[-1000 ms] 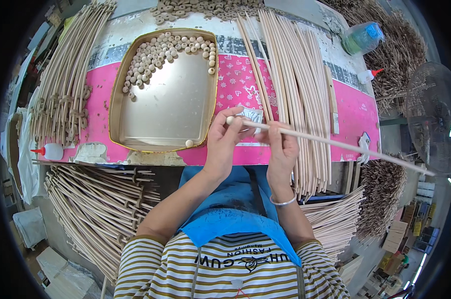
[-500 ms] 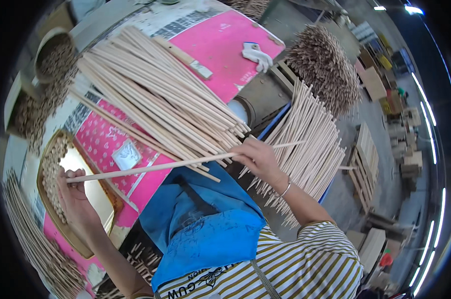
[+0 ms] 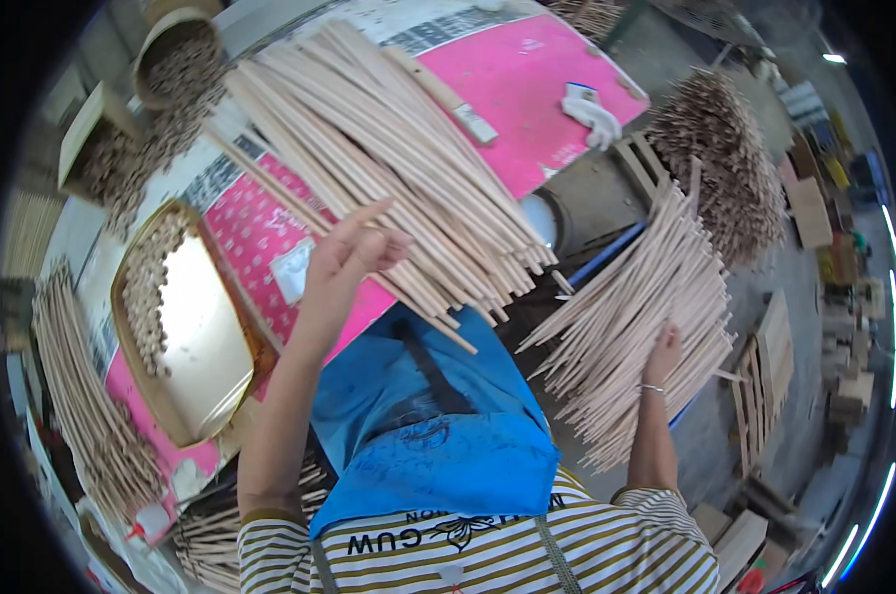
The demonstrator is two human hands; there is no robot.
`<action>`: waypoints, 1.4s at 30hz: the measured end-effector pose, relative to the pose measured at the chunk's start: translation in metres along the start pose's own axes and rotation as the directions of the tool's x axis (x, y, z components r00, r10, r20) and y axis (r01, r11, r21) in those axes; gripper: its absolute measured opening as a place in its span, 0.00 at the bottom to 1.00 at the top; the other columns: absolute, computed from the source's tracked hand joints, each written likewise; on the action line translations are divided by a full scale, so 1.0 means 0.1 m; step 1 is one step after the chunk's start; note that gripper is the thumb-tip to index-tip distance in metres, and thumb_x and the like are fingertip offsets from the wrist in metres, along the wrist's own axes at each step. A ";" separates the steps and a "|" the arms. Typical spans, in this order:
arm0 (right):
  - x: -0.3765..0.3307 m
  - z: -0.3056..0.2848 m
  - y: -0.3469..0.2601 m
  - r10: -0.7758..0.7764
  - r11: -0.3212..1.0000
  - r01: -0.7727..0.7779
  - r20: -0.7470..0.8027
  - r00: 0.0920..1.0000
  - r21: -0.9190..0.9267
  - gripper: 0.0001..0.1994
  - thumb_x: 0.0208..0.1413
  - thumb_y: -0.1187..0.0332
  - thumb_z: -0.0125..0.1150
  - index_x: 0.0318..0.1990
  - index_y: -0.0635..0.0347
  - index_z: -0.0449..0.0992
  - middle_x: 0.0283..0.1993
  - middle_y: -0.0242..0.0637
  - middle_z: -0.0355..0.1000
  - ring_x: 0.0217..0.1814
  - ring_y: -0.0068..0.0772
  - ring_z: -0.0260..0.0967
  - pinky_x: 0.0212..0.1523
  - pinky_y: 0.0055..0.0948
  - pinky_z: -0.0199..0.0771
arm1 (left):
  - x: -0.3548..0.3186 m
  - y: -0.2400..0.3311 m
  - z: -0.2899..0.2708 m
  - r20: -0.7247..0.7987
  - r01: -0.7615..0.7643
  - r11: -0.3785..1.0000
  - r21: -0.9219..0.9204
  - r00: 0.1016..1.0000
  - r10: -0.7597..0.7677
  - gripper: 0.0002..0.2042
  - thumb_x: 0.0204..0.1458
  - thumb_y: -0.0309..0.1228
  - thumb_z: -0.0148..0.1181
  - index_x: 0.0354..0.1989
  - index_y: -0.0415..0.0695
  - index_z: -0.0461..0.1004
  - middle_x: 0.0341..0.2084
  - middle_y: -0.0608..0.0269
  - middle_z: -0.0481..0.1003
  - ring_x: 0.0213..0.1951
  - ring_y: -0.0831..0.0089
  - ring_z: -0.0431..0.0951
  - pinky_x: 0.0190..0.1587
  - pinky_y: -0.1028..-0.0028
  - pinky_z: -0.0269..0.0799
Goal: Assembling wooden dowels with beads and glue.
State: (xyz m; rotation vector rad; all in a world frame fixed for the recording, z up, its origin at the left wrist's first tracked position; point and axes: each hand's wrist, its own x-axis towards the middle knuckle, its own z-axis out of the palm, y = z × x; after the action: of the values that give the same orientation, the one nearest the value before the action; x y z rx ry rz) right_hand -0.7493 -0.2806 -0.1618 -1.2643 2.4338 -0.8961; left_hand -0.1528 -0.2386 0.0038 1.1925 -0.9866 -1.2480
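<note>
My left hand (image 3: 354, 252) is over the near part of a fan of long wooden dowels (image 3: 388, 168) on the table, forefinger stretched out and the other fingers loosely bent. It holds nothing that I can see. Far to the right, my right hand (image 3: 667, 346) is on a heap of thinner pale wooden sticks (image 3: 636, 327). Its fingers are curled closed, and whether a stick is in them is lost against the heap.
A gold-rimmed tray (image 3: 186, 436) with small wooden beads (image 3: 151, 287) is at the left. Beyond it, tipped tubs (image 3: 92, 139) spill brown pieces. A white glove (image 3: 591, 117) lies on the pink table cover (image 3: 527, 89). A darker stick bundle (image 3: 720, 163) stands behind the heap.
The single stick held between both hands is no longer there. My right hand has moved right onto the heap; my left hand has gone from the tray side to the dowels. The view has shifted.
</note>
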 end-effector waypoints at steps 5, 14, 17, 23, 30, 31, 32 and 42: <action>0.44 0.24 -0.95 -0.661 0.743 0.616 -0.140 0.738 -0.263 0.21 0.60 0.68 0.63 0.59 0.65 0.73 0.58 0.50 0.71 0.62 0.50 0.66 0.64 0.42 0.63 | -0.50 -0.22 -0.25 -0.160 0.063 0.998 0.005 0.985 -0.062 0.20 0.66 0.34 0.52 0.65 0.40 0.68 0.44 0.60 0.79 0.46 0.74 0.78 0.52 0.72 0.74; -1.22 1.32 -3.81 -0.905 0.382 0.899 0.281 0.318 0.215 0.09 0.56 0.67 0.63 0.43 0.57 0.80 0.41 0.43 0.77 0.46 0.50 0.75 0.46 0.44 0.74 | -1.06 -0.07 -0.66 -0.348 0.060 0.998 -0.008 0.935 -0.059 0.19 0.65 0.32 0.53 0.62 0.39 0.71 0.43 0.60 0.79 0.43 0.75 0.78 0.50 0.73 0.74; -1.18 1.50 -3.81 -0.843 0.447 0.892 0.364 0.396 0.065 0.11 0.60 0.61 0.59 0.42 0.57 0.80 0.39 0.45 0.77 0.44 0.50 0.76 0.42 0.45 0.76 | -1.20 0.07 -1.12 -0.511 0.047 0.996 0.080 0.860 0.000 0.18 0.65 0.32 0.52 0.60 0.38 0.72 0.42 0.61 0.80 0.40 0.78 0.77 0.47 0.76 0.73; -1.24 1.52 -3.82 -0.940 0.260 0.965 0.223 0.259 -0.025 0.07 0.64 0.67 0.55 0.40 0.61 0.74 0.35 0.44 0.73 0.39 0.51 0.73 0.39 0.45 0.73 | -1.30 -0.22 -2.46 -0.775 0.197 0.898 0.393 0.597 0.208 0.15 0.61 0.29 0.57 0.55 0.40 0.76 0.38 0.63 0.80 0.36 0.79 0.77 0.40 0.76 0.74; -1.57 1.29 -4.23 -0.605 0.754 0.161 0.577 0.549 0.638 0.07 0.66 0.70 0.55 0.46 0.63 0.75 0.32 0.27 0.68 0.33 0.22 0.66 0.33 0.26 0.66 | -0.64 -0.32 -2.96 -0.643 0.362 0.562 0.744 0.619 0.451 0.17 0.51 0.25 0.64 0.51 0.48 0.77 0.38 0.59 0.77 0.36 0.63 0.80 0.40 0.64 0.76; -1.84 1.20 -4.46 -0.661 0.684 0.097 0.557 0.503 0.723 0.08 0.67 0.69 0.54 0.46 0.63 0.75 0.33 0.25 0.67 0.34 0.18 0.64 0.33 0.23 0.65 | -0.54 -0.32 -2.98 -0.621 0.382 0.510 0.771 0.630 0.466 0.17 0.50 0.26 0.65 0.50 0.48 0.77 0.40 0.58 0.77 0.37 0.61 0.80 0.40 0.62 0.76; -2.06 1.17 -4.64 -0.714 0.606 0.031 0.526 0.462 0.795 0.08 0.67 0.69 0.54 0.47 0.64 0.76 0.33 0.22 0.67 0.34 0.14 0.62 0.33 0.19 0.63 | -0.45 -0.38 -3.04 -0.594 0.407 0.435 0.803 0.606 0.529 0.16 0.48 0.28 0.66 0.47 0.48 0.76 0.40 0.59 0.74 0.38 0.58 0.79 0.39 0.59 0.75; -2.96 1.79 -5.01 -0.825 0.528 0.316 0.564 -0.029 0.788 0.08 0.62 0.72 0.62 0.40 0.71 0.76 0.34 0.38 0.74 0.34 0.25 0.75 0.34 0.25 0.74 | -0.40 -0.31 -3.02 -0.640 0.312 0.605 0.733 0.619 0.456 0.06 0.55 0.30 0.63 0.38 0.44 0.78 0.33 0.61 0.78 0.36 0.66 0.82 0.38 0.67 0.76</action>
State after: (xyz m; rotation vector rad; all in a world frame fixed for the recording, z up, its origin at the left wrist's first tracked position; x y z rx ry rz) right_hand -0.1634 -0.3307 -0.0035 -1.9032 0.5331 -0.4684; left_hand 0.1353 -0.1640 -0.0691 2.1259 -0.8686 0.0373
